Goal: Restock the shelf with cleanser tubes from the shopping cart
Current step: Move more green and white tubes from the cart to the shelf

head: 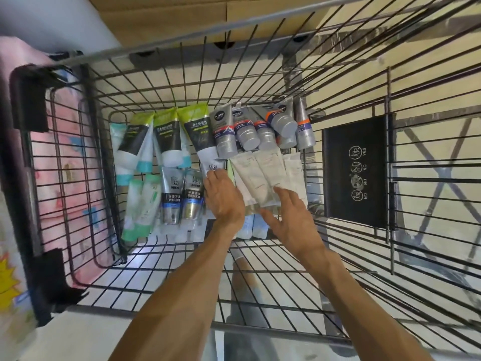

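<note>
**Q:** What does the head view show of the stock?

**A:** The wire shopping cart [78, 142] holds its cleanser tubes in loose rows on the basket floor. At the far left lie green-topped tubes [166, 134]. Grey Nivea tubes [225, 134] lie at the far right. Silver tubes marked MEN [170, 194] lie nearer, with pale green tubes [141, 204] to their left. White tubes [263, 178] lie near centre-right.

**Q:** Where are the hands?

**A:** Both reach down into the basket. The left hand [223, 199] lies flat, its fingertips touching a silver tube [212, 166] beside the MEN pair. The fingers look nearly straight and grasp nothing visible. The right hand [289, 217] hovers over the lower ends of the white tubes with fingers spread and loosely bent. Whether its fingertips touch a tube cannot be told. Neither hand encloses a tube.

**Q:** How far along is the restocking?

**A:** No shelf appears in view, so the number of tubes already placed cannot be judged. The basket floor is well covered, which suggests that most of the work remains. The step in hand appears to be selecting the next tubes to lift.

**Q:** What else is visible?

**A:** A black warning placard [356, 173] hangs on the right wall of the cart. Cardboard boxes [166, 16] stand beyond it.
</note>
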The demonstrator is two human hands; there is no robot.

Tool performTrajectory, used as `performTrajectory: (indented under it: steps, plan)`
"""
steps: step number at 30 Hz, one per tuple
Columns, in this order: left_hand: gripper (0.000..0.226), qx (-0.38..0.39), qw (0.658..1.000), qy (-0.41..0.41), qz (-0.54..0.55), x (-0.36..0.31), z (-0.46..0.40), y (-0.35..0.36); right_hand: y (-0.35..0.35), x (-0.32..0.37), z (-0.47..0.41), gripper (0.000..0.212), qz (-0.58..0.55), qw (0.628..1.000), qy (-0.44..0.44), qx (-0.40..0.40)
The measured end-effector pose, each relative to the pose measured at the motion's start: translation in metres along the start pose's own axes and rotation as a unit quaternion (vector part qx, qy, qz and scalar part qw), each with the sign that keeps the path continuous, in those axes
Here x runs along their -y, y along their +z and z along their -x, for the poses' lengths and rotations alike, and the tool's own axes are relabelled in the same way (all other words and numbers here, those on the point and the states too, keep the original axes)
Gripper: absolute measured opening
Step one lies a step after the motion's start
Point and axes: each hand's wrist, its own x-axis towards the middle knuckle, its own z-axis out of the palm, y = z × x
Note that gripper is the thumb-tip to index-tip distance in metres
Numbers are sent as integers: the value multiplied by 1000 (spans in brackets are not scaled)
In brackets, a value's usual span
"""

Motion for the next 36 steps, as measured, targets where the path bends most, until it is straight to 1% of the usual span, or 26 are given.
performTrajectory:
  steps: [2, 4, 6, 8, 12, 14, 18, 21, 23, 24, 26, 27, 29, 31, 32, 35, 36]
  plan:
    - [42, 1, 999, -22, 34, -3, 3, -1, -2, -1, 3, 68, -4, 1000, 0, -2]
    - [35, 7, 997, -29, 74, 2, 4, -3, -3, -2, 5, 66, -8, 1000, 1, -4]
    - [30, 27, 988, -32, 147, 15, 2, -14, -5, -2, 5, 65, -8, 1000, 1, 3]
    - [35, 57, 971, -40, 227, 28, 2, -37, -7, 0, 3, 65, -5, 1000, 2, 9]
    - [43, 97, 949, -53, 296, 56, 5, -82, -8, 10, -3, 65, -2, 1000, 3, 17]
    - [43, 110, 934, -77, 332, 68, 4, -94, -5, 16, -9, 64, 11, 1000, 3, 20]
    - [41, 104, 918, -116, 366, 88, -2, -106, 6, 34, -31, 63, 65, 998, -4, 16]
    - [42, 105, 912, -127, 375, 102, -9, -109, 18, 48, -53, 56, 84, 996, 18, -2]
    - [40, 107, 910, -127, 380, 109, -11, -111, 30, 53, -65, 50, 129, 991, 37, 1]
    - [39, 108, 910, -124, 381, 111, -12, -112, 34, 55, -70, 49, 134, 989, 55, 1]
    - [38, 110, 908, -121, 385, 115, -13, -114, 36, 60, -78, 52, 103, 990, 96, -6]
    - [38, 112, 907, -120, 387, 116, -12, -116, 38, 61, -82, 53, 67, 991, 116, -7]
    - [38, 115, 909, -116, 384, 119, -12, -119, 40, 60, -90, 60, -11, 987, 157, 10]
    - [39, 117, 913, -113, 373, 121, -11, -121, 39, 59, -93, 65, -52, 980, 187, 34]
    - [39, 118, 915, -111, 370, 122, -9, -123, 39, 58, -93, 62, -65, 977, 196, 46]
    - [34, 125, 909, -113, 380, 123, -3, -129, 33, 59, -81, 39, -126, 964, 213, 93]
    - [34, 127, 907, -117, 385, 124, 1, -132, 31, 58, -74, 37, -144, 959, 221, 101]
